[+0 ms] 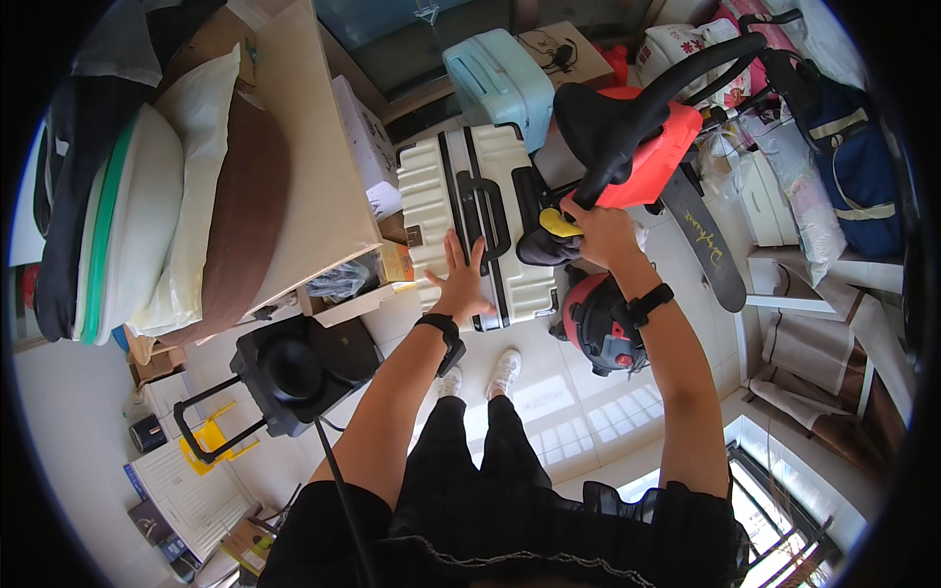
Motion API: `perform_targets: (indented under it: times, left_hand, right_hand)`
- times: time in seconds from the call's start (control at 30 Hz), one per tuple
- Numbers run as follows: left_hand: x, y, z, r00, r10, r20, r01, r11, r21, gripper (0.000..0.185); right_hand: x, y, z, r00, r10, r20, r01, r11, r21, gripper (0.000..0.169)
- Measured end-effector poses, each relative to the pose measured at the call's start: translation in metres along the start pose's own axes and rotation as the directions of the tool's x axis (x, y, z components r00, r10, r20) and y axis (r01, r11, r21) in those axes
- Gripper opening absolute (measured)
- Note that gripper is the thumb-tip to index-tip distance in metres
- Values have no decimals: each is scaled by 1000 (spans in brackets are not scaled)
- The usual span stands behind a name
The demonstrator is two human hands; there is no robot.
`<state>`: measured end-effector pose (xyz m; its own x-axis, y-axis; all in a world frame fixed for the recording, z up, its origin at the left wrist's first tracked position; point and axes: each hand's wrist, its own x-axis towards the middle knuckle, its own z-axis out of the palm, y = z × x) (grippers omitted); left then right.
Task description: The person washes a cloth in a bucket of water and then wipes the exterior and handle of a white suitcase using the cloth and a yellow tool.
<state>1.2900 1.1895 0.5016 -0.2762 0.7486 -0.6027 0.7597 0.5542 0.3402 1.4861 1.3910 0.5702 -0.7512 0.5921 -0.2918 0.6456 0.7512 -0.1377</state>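
Observation:
My left hand [462,283] rests with spread fingers on the ribbed side of a cream hard-shell suitcase [434,191], beside its black carry handle [498,217]. The suitcase lies on the floor before my feet. My right hand [609,234] is closed on a dark grey and yellow fabric item [551,246], at the suitcase's right side. Just above these fingers ends a curved black bar [606,173], close to a black saddle-shaped part [595,121]. Whether the fingers also touch that bar is hard to tell.
A light blue suitcase [507,81] stands behind. To the right are an orange-red panel [654,158], a skateboard [706,242] and a red-and-black canister vacuum [592,320]. At left are a wooden table [316,169] with cushions and a black wheeled speaker [294,367].

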Motion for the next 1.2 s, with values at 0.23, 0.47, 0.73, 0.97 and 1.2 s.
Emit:
perform_targets:
  times: [0.23, 0.47, 0.73, 0.97, 1.2]
  left_hand:
    - [26, 8, -22, 996, -92, 1, 92, 995, 36, 144]
    - [46, -1, -36, 991, -129, -35, 127, 991, -38, 149]
    - [87, -7, -72, 993, -110, -30, 110, 994, 0, 145]
    - [129, -20, -108, 960, -126, -250, 103, 989, -102, 140]
    - [103, -34, -53, 826, 243, -508, -161, 967, 200, 73]
  right_hand:
    - [3, -1, 12, 994, 1, -109, 4, 999, 48, 60]
    - [3, -9, 1, 996, 55, -64, -51, 997, 60, 61]
    - [13, -8, 4, 996, 82, -36, -79, 994, 79, 67]
    - [15, -13, 12, 993, 83, -90, -73, 992, 105, 76]
    - [16, -21, 8, 987, 32, -156, -20, 997, 74, 91]
